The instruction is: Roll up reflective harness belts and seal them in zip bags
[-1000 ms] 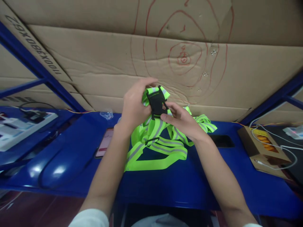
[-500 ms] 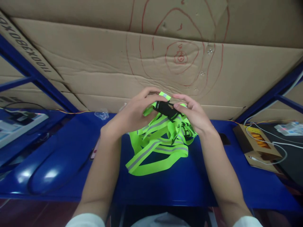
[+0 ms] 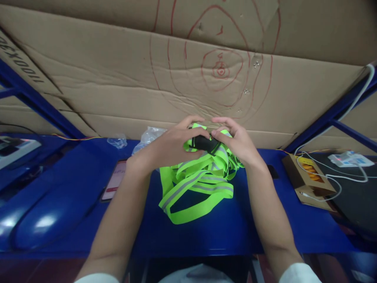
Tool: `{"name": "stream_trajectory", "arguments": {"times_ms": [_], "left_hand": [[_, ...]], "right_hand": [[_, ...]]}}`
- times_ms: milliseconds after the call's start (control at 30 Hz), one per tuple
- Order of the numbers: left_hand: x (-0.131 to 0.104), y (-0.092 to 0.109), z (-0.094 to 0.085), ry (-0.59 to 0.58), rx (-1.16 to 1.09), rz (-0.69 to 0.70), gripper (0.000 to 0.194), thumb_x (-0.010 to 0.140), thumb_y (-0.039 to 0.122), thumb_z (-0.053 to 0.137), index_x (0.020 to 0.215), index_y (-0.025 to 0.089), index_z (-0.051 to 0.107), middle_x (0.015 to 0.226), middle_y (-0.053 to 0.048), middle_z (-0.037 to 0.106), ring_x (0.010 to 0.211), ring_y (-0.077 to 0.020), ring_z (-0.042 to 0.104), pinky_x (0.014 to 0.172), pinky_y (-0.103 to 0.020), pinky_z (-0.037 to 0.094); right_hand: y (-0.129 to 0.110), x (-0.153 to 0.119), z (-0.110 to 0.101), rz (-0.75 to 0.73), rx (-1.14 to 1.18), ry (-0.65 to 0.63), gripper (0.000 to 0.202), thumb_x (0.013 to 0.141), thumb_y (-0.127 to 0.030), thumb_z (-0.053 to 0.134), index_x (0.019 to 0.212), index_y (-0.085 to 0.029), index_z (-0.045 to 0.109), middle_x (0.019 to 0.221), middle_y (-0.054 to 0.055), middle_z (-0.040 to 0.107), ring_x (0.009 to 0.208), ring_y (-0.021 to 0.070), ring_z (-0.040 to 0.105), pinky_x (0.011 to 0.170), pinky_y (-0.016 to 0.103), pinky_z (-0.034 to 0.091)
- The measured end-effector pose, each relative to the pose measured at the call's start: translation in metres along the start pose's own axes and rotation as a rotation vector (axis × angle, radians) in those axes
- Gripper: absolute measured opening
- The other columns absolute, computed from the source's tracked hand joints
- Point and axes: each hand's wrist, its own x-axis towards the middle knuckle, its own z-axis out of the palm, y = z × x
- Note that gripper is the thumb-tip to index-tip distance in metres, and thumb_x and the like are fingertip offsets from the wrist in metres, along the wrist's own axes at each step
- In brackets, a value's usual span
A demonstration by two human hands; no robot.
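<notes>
A tangle of neon green straps with grey reflective stripes [image 3: 203, 204] lies on the blue table [image 3: 188, 239], mid-view. On top of it is a black piece [image 3: 206, 144], held up between both hands. My left hand [image 3: 176, 143] is closed on the black piece from the left, its thumb and fingers around it. From the right, my right hand [image 3: 235, 139] pinches the edge of the same black piece with thumb and forefinger. The small part between the fingertips is too dark to make out.
Behind stands cardboard [image 3: 118, 70] with red rings drawn on it. To the left are a phone [image 3: 114, 181], clear plastic bags [image 3: 150, 136] and a white device [image 3: 17, 151]. On the right sit an open brown box [image 3: 306, 177], white cables and another white device [image 3: 350, 159].
The view has shifted slightly to the right, uncovering more of the phone and the plastic bag. The black piece lies a little flatter between my hands, and the grip on it continues.
</notes>
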Motion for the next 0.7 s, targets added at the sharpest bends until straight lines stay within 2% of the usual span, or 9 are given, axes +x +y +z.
{"name": "stream_trajectory", "arguments": {"times_ms": [200, 300, 400, 500, 600, 700], "left_hand": [[0.004, -0.003, 0.004, -0.02, -0.047, -0.041, 0.031, 0.081, 0.023, 0.067, 0.112, 0.025, 0.064, 0.129, -0.004, 0.061, 0.113, -0.0205, 0.064, 0.1, -0.034, 0.049], [0.0, -0.013, 0.002, -0.057, -0.019, -0.085, 0.029, 0.081, 0.027, 0.067, 0.11, 0.024, 0.064, 0.119, -0.003, 0.065, 0.107, -0.0205, 0.064, 0.097, -0.033, 0.049], [-0.008, -0.027, -0.005, -0.203, 0.026, -0.166, 0.028, 0.082, 0.036, 0.067, 0.108, 0.025, 0.066, 0.109, -0.001, 0.07, 0.101, -0.0214, 0.065, 0.091, -0.033, 0.05], [-0.012, -0.039, -0.014, -0.371, -0.034, -0.261, 0.031, 0.084, 0.047, 0.067, 0.105, 0.024, 0.068, 0.102, -0.001, 0.073, 0.093, -0.0215, 0.067, 0.084, -0.032, 0.052], [-0.012, -0.046, -0.02, -0.418, -0.106, -0.345, 0.039, 0.084, 0.057, 0.066, 0.105, 0.024, 0.071, 0.105, -0.002, 0.075, 0.094, -0.0228, 0.069, 0.085, -0.033, 0.055], [-0.011, -0.049, -0.02, -0.447, -0.126, -0.401, 0.042, 0.082, 0.062, 0.067, 0.103, 0.026, 0.073, 0.104, -0.002, 0.076, 0.094, -0.0238, 0.07, 0.084, -0.031, 0.056]], "right_hand": [[0.008, 0.003, 0.001, -0.039, -0.074, -0.064, 0.034, 0.092, -0.035, 0.067, 0.123, -0.022, 0.062, 0.098, 0.003, 0.075, 0.096, 0.0193, 0.071, 0.097, 0.039, 0.053], [0.016, 0.004, 0.001, -0.055, -0.128, -0.087, 0.037, 0.094, -0.04, 0.066, 0.125, -0.021, 0.062, 0.111, 0.007, 0.073, 0.102, 0.0202, 0.07, 0.093, 0.037, 0.054], [0.014, 0.0, 0.005, -0.074, -0.22, -0.108, 0.035, 0.097, -0.042, 0.063, 0.126, -0.021, 0.063, 0.127, 0.009, 0.069, 0.112, 0.0209, 0.067, 0.098, 0.037, 0.053], [0.009, -0.006, 0.016, -0.112, -0.301, -0.317, 0.044, 0.098, -0.047, 0.063, 0.132, -0.02, 0.062, 0.136, 0.011, 0.066, 0.126, 0.0255, 0.062, 0.107, 0.041, 0.048], [0.01, -0.011, 0.032, -0.168, -0.352, -0.557, 0.067, 0.093, -0.051, 0.069, 0.148, -0.019, 0.049, 0.15, 0.015, 0.056, 0.138, 0.0321, 0.054, 0.113, 0.046, 0.044], [0.019, -0.014, 0.048, -0.174, -0.41, -0.565, 0.073, 0.093, -0.047, 0.071, 0.153, -0.018, 0.041, 0.152, 0.018, 0.054, 0.14, 0.0344, 0.052, 0.112, 0.049, 0.045]]}}
